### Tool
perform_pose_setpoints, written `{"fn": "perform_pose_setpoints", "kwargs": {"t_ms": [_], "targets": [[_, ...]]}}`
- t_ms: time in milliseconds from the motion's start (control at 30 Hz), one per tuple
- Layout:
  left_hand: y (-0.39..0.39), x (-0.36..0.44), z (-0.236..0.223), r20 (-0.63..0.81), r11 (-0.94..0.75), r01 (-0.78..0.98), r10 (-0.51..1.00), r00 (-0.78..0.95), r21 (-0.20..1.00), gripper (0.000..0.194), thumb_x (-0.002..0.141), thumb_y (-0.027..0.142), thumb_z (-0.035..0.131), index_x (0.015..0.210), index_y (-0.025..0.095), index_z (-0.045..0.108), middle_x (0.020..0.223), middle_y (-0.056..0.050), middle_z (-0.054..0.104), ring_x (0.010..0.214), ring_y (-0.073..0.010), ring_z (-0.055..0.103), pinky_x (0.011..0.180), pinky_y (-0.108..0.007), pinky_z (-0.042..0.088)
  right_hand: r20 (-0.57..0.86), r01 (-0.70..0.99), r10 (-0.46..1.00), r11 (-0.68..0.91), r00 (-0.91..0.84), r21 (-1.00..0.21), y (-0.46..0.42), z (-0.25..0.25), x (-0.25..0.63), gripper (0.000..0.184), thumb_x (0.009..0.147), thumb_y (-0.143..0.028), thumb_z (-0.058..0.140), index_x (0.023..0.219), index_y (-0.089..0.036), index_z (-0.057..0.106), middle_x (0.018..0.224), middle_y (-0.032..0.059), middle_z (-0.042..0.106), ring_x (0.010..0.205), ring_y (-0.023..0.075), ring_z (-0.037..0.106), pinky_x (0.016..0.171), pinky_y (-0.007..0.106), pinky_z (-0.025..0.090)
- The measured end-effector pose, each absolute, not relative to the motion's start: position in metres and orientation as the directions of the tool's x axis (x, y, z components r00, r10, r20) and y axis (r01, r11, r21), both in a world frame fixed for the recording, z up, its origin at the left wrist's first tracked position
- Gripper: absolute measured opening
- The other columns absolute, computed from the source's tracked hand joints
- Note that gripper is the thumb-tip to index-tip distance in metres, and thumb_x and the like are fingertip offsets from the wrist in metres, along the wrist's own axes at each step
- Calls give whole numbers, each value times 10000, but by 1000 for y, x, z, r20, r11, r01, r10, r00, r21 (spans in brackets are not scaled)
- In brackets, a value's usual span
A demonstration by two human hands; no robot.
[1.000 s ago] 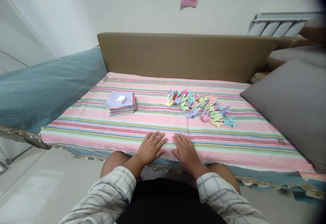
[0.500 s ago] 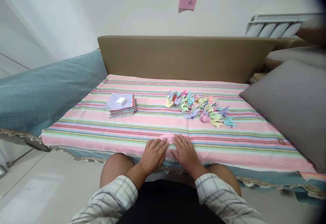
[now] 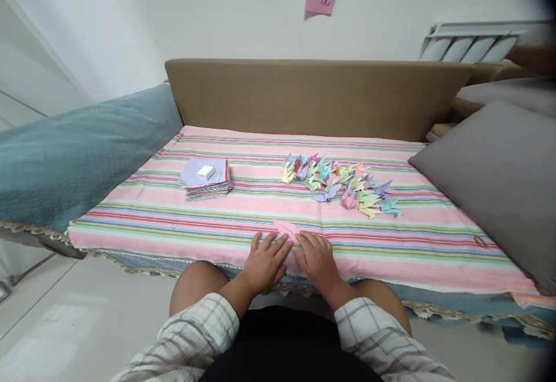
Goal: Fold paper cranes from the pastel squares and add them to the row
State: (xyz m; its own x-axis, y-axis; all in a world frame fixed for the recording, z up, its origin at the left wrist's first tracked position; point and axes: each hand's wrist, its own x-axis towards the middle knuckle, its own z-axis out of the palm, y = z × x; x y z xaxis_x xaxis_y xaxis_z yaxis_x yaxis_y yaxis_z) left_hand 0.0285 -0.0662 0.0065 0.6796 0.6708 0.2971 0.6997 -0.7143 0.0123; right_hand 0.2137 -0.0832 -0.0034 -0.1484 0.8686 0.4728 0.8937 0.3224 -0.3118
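Observation:
A folded piece of pink paper (image 3: 285, 228) lies flat near the front edge of the striped cloth, its pointed end toward the upper left. My left hand (image 3: 266, 261) rests on its lower left side, fingers spread, fingertips touching the paper. From the right, my right hand (image 3: 319, 259) lies over the paper's right end with its fingers stretched out flat. Part of the paper is hidden under the fingers. Beyond my hands sits a cluster of folded paper cranes (image 3: 328, 193) in many colours.
At the left stands a stack of square coloured paper (image 3: 191, 174) with a small white block (image 3: 205, 171) on top. A grey cushion (image 3: 490, 179) leans at the right, near a small brown ring-like item (image 3: 480, 241). The sofa backrest (image 3: 304, 98) rises behind the striped cloth (image 3: 143, 219).
The pink paper has turned, so its point now angles up and left and more of it shows. My left hand's fingers have spread and shifted slightly.

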Motion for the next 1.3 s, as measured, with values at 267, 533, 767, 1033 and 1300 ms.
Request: {"fn": "perform_pose_setpoints", "kwargs": {"t_ms": [267,533,767,1033,1300], "targets": [[-59,42,18,288,-639,757,756,587,134,693,728,652,547,1305,279,459,1369,-100,474,1233,-340,391,1040,-656,91,387,762,921,222,41,-608,-81,-3,209,372,935,-286,316,1256,-188,477,1042,74,664,990,217,581,893,396,361],[-51,51,17,305,-589,790,794,525,174,369,807,386,577,1163,290,560,1309,-65,543,1180,-293,459,1046,-660,115,410,753,908,325,-81,-572,-61,-3,220,249,908,-242,389,1010,-215,615,962,48,674,912,202,579,868,374,381],[-33,36,23,296,-699,699,706,643,150,292,851,194,474,1099,286,598,1261,-40,588,1168,-253,481,1062,-618,132,481,762,820,516,-309,-391,-43,2,233,191,858,-238,483,941,-218,654,1202,70,583,1144,233,470,941,400,369],[-15,32,17,310,-730,674,670,675,110,241,870,164,466,996,283,632,1189,-10,636,1125,-228,512,1069,-586,162,449,760,837,504,-313,-411,-43,2,234,179,833,-298,541,965,-238,645,1120,59,637,1057,218,535,915,394,358],[-18,33,14,363,-715,657,693,623,238,200,821,273,553,998,235,637,1140,-35,656,1080,-213,520,1036,-451,286,471,730,848,480,-243,-487,-43,-5,233,111,814,-306,579,873,-220,614,1083,52,650,1032,216,542,889,377,366]]}}
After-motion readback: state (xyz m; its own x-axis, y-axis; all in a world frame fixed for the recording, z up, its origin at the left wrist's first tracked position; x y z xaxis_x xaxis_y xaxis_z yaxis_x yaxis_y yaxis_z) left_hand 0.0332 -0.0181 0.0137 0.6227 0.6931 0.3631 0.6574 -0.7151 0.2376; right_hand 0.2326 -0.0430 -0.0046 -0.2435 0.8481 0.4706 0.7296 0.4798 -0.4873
